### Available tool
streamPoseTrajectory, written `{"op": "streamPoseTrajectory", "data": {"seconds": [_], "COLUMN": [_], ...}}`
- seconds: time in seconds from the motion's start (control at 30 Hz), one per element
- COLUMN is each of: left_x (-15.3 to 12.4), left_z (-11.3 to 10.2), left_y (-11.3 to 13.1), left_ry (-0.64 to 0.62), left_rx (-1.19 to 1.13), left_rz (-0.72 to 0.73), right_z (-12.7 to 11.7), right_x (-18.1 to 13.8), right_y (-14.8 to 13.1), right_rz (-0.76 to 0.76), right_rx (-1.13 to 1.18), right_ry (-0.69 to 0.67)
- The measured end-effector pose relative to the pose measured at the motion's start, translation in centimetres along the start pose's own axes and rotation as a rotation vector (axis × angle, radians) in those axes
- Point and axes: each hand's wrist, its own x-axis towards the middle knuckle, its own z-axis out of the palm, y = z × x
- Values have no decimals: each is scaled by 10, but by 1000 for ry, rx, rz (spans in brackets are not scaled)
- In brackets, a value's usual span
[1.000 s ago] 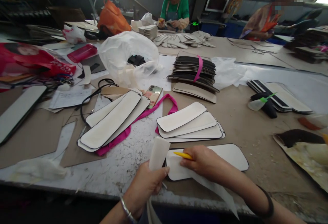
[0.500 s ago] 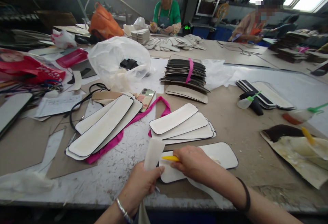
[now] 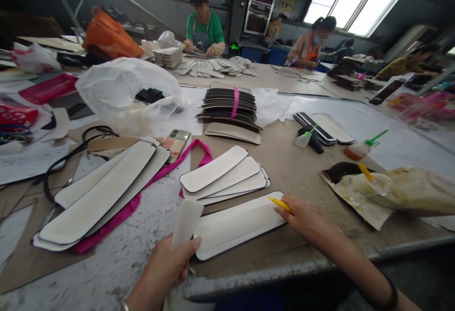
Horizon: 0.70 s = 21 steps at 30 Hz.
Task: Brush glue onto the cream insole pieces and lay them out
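Pinched between the thumb and fingers of my left hand point(image 3: 168, 261) is a whitish strip point(image 3: 187, 218), its upper end standing up and its lower part hanging past the table edge. Right beside it lies a long white panel point(image 3: 240, 225) with a dark edge, slightly slanted on the table. My right hand point(image 3: 302, 216) grips a yellow pointed tool point(image 3: 280, 204), perhaps a spatula, over the panel's right end. Whether its tip touches the surface I cannot tell. Just behind lies a fanned pile of similar white panels point(image 3: 216, 171).
More long panels point(image 3: 99, 192) lie left on a pink ribbon point(image 3: 156, 178). Behind are a phone point(image 3: 177, 144), a tied dark stack point(image 3: 229, 105) and a plastic bag point(image 3: 124, 88). At right, another yellow tool point(image 3: 365, 172) rests on a glue-smeared sheet near a green-tipped bottle point(image 3: 359, 150). Co-workers sit beyond.
My right hand has moved with the yellow tool from the strip to the panel's right end. My left hand still holds the strip. The camera view has swung right.
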Motion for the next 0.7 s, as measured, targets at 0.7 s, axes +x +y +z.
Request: {"op": "streamPoseTrajectory", "data": {"seconds": [0.7], "left_x": [-1], "left_z": [6], "left_y": [1], "left_ry": [69], "left_rx": [75], "left_rz": [-27], "right_z": [-2], "right_x": [8], "right_y": [4], "right_rz": [77], "right_rx": [-139], "right_ry": [135]}}
